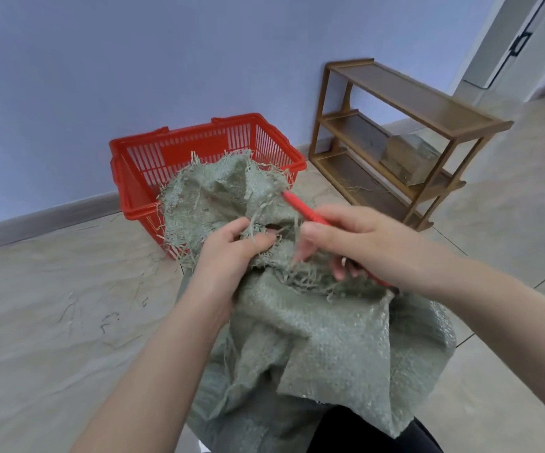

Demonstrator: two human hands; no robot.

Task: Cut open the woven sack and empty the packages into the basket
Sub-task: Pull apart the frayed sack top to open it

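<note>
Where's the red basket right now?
In the head view, the red basket sits on the floor against the lilac wall, left of centre, just behind the green woven sack and left of the wooden shelf.

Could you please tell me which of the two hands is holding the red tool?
The right hand holds the red tool, whose tip points toward the basket. The left hand holds no tool and only grips the frayed woven sack.

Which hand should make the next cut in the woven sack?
Right. The right hand grips the red cutter, its tip against the frayed woven sack, while the left hand is occupied gripping bunched fabric near the opening.
</note>
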